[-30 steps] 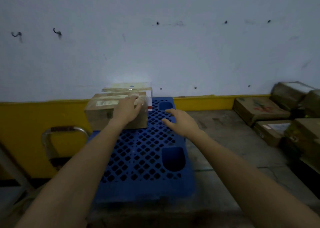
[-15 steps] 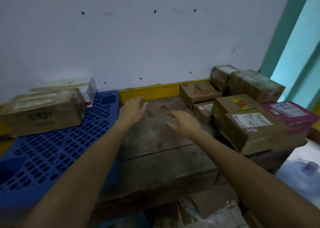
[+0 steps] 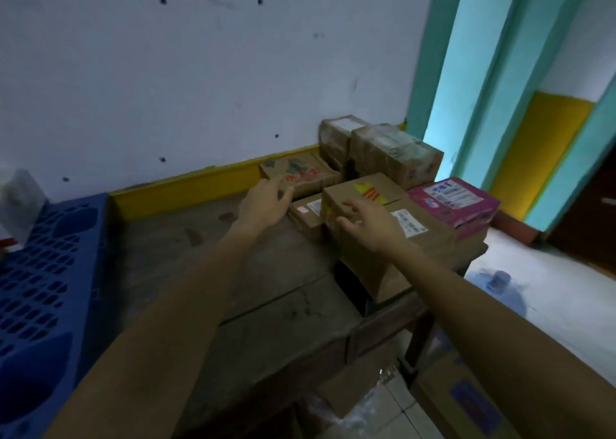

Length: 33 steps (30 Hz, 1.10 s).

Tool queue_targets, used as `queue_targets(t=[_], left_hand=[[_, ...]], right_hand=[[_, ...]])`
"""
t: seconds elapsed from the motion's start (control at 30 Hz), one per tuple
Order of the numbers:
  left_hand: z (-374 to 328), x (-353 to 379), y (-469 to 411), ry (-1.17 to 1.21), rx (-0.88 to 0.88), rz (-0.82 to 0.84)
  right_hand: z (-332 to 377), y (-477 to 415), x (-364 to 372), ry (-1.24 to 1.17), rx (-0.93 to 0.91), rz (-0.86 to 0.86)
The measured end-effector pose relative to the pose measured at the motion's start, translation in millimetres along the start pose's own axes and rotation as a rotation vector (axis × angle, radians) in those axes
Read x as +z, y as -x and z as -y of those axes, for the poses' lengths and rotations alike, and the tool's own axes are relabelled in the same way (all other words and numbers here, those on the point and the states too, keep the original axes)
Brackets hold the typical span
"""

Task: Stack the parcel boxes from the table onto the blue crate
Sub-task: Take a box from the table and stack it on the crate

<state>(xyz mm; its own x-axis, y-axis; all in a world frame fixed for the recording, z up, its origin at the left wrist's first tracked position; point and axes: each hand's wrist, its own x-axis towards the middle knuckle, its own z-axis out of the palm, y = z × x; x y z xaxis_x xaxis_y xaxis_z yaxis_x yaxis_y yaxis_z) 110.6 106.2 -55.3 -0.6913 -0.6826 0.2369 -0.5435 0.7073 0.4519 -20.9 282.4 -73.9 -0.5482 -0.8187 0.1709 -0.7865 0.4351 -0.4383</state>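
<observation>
At 2 o'clock on the desk [image 3: 266,272], parcel boxes [image 3: 383,205] sit clustered. Your left hand [image 3: 265,202] and right hand [image 3: 370,223] reach toward them, fingers spread, holding nothing, likely to flank one box. Blue crate [image 3: 43,272] waits at 9 o'clock.
</observation>
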Motion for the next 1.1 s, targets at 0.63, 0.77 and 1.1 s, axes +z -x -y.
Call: queue_targets(t=[0.63,0.77,1.1], left_hand=[[-78,136,-91,0.094,-0.382,0.231],[-81,142,-94,0.147,-0.374,0.228],[-81,142,-93,0.239,-0.395,0.235]], right_hand=[[-149,-106,-16,0.033,0.164,0.164],[-146,-108,-16,0.012,0.163,0.153],[-142,-110,-16,-0.006,0.169,0.18]])
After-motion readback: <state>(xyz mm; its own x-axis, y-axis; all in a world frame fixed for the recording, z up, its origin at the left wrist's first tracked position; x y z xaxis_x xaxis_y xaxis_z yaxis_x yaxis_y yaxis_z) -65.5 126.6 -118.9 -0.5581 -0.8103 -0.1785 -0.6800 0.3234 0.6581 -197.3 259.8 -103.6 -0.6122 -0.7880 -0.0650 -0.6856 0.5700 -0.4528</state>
